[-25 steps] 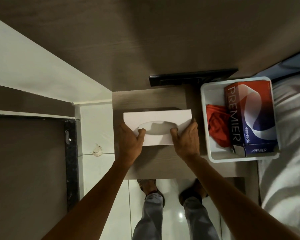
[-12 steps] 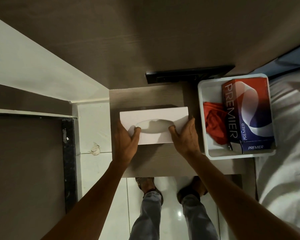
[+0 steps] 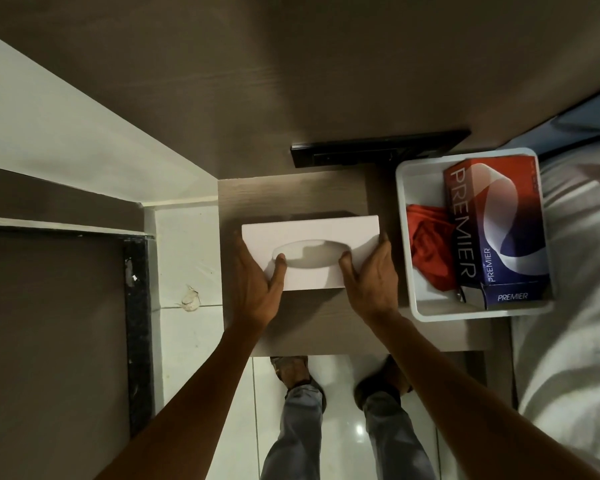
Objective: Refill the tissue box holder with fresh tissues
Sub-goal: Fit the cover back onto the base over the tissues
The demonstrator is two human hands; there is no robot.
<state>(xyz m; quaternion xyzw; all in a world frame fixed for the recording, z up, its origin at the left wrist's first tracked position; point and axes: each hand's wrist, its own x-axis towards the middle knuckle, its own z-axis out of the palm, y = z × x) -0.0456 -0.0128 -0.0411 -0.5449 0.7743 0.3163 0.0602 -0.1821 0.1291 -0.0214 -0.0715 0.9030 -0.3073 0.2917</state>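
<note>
**Both hands clamped on the empty holder**

The white tissue box holder (image 3: 312, 252) sits on the small wooden counter (image 3: 291, 192), its long axis running left to right across the person's front, with the oval slot facing up. No tissue shows through the slot. The left hand (image 3: 257, 289) grips the holder's left end and the right hand (image 3: 369, 278) its right end; each thumb hooks into its own end of the slot, so both hands are closed on the holder, one at each end and about equally near.

Just right of the holder, a white tray (image 3: 404, 188) holds a red and blue PREMIER tissue box (image 3: 496, 223) standing beside a crumpled red cloth (image 3: 426, 247). The fresh box lies off the right hand's side, so that hand is likely the better placed to fetch it once the holder is opened. A bed with pale sheets (image 3: 575, 306) borders the tray on the far right.
</note>
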